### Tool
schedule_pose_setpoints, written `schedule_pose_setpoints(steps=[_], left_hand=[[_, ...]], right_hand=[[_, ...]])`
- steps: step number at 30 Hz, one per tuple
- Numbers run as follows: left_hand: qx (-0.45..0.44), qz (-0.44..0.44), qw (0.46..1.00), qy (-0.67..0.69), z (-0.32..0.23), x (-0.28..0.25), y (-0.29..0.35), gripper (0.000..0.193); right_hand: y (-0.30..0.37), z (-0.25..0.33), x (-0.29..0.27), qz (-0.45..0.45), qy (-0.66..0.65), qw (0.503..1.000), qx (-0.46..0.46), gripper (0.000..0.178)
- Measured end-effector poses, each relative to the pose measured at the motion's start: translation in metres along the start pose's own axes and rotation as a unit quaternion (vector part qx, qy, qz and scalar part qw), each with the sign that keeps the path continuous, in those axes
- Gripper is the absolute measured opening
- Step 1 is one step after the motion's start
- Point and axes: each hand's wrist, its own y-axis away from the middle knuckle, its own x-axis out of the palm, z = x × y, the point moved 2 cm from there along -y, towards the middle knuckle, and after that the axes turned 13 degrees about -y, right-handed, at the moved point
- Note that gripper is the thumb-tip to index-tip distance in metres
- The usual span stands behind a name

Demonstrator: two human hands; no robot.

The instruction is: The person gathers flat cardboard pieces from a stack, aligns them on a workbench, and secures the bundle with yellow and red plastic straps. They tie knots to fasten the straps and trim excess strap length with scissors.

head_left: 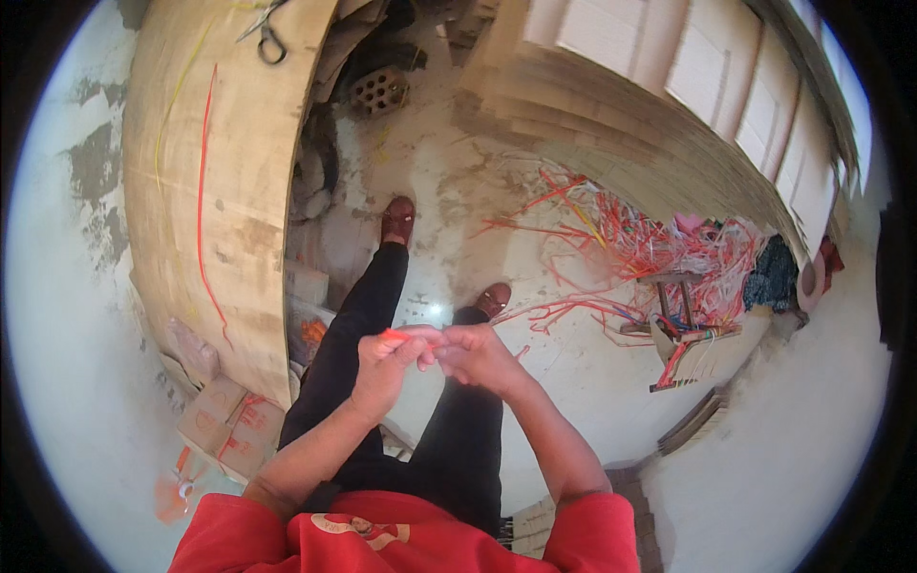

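Note:
In front of my waist both hands come together around a piece of orange-red plastic strap (394, 335). My left hand (390, 363) pinches it, and a short end sticks out past the thumb. My right hand (470, 355) is closed against the left fingertips, with its fingers curled on the same strap. How the strap runs between the fingers is hidden. To the left, a long red strap (202, 191) lies along the wooden board (250, 220), and scissors (267, 38) rest at its far end.
A tangled heap of red and white straps (659, 248) covers the floor at right, beside a small wooden rack (673, 325). Stacked cardboard sheets (611, 124) stand at the far right. A cardboard box (215, 420) sits at the near left. A perforated brick (380, 91) lies beyond my feet.

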Motion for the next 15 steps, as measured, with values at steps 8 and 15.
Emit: schedule_pose_setpoints(steps=[8, 15], left_hand=[[-0.119, -0.025, 0.984, 0.130, 0.038, -0.041, -0.003, 0.029], [-0.202, 0.012, 0.978, 0.060, 0.080, -0.058, -0.009, 0.023]], right_hand=[[-0.055, -0.022, -0.029, 0.069, -0.041, 0.989, 0.125, 0.017], [-0.180, -0.132, -0.290, -0.284, 0.147, 0.941, -0.113, 0.070]])
